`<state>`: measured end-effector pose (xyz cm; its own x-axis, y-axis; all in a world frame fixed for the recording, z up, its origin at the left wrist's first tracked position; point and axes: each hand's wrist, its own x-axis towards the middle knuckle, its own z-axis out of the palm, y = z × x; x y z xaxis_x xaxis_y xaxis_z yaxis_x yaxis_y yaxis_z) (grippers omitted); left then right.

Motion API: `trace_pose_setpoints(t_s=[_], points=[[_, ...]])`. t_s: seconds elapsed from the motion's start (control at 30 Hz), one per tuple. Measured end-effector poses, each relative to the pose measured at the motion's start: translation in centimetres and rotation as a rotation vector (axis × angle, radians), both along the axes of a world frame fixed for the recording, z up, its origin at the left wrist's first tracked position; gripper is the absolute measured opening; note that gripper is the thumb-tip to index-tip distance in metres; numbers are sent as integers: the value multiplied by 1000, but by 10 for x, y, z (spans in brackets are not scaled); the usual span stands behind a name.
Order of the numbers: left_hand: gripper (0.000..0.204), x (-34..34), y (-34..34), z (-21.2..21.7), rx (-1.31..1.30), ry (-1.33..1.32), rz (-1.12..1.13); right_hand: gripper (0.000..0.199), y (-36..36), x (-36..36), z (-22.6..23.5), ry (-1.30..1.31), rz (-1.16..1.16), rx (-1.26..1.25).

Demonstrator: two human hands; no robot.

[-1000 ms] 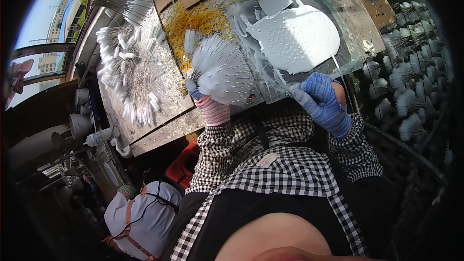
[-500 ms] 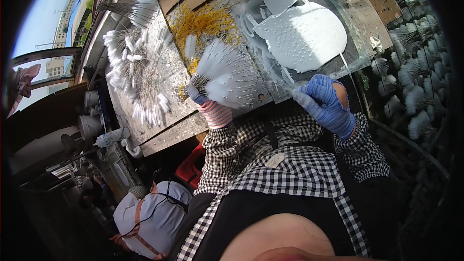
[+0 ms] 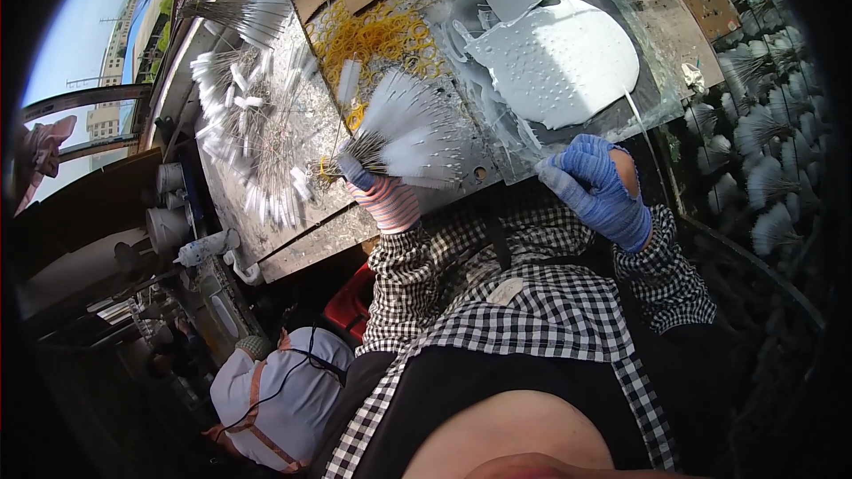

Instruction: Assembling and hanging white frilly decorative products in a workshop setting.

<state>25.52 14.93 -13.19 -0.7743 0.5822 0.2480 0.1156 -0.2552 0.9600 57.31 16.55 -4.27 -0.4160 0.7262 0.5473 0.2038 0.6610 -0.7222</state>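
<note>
My left hand (image 3: 388, 199), in a striped pink glove with blue at the thumb, is closed round a fanned bundle of thin wires with white translucent tips (image 3: 410, 129). The bundle spreads up and to the right, over the table's front part. Closer to the right, my right hand (image 3: 596, 191) wears a blue knit glove. Its fingers are bent in together; whether they pinch anything is hidden. Just beyond it, a thick white paste (image 3: 568, 62) covers a dark board, and a strand of it hangs over the front edge.
Yellow rubber bands (image 3: 377, 40) lie heaped behind the bundle. Loose white-tipped wires (image 3: 257, 137) cover the table's left side. A scraper (image 3: 515, 0) rests at the paste's far edge. Racks of similar fans (image 3: 768, 142) stand at right. Another person (image 3: 284, 395) is at lower left.
My left hand and the fanned bundle have shifted slightly to the left. My right hand has stayed almost in place.
</note>
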Motion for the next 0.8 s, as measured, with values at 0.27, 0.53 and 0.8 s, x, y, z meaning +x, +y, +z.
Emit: trace_pose_setpoints(t_s=[0.27,0.53,0.8], points=[[54,1,4,15,59,70,73,10,2,-3,-4,21,-1,29],[58,-2,2,10,-75,-47,276,11,2,0,-17,-3,-14,-7],[38,-4,32,40,409,37,-62,12,4,-10,-26,-92,-20,-37]])
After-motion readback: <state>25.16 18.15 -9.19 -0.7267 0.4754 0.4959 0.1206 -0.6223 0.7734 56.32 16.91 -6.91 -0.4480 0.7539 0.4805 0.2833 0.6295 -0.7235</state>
